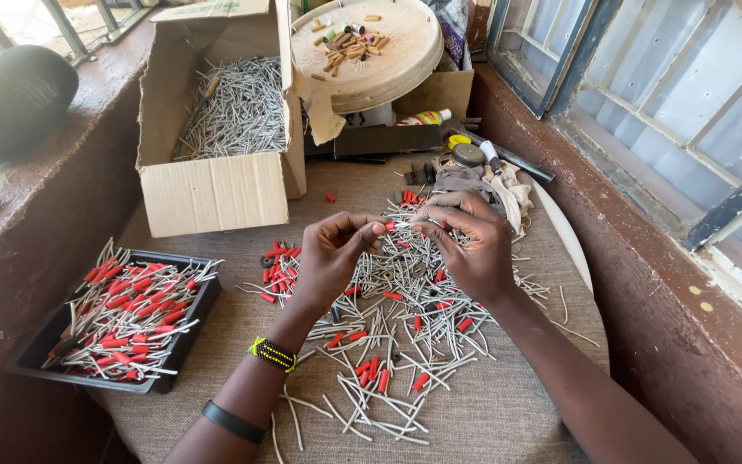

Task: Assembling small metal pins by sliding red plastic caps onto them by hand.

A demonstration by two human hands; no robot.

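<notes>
Holding one thin grey stick (402,225) sideways, the left hand (333,254) pinches its red-capped end. The right hand (471,244) pinches the other end, fingers closed tight, both hands equally near.

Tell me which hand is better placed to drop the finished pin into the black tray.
Probably the left hand. It is on the same side as the black tray of red-sleeved pins, with bare cloth between. The right hand would have to cross over the left. Both pinch the red-sleeved pin.

A thin grey pin (403,225) with red sleeve, held level between fingertips.
</notes>
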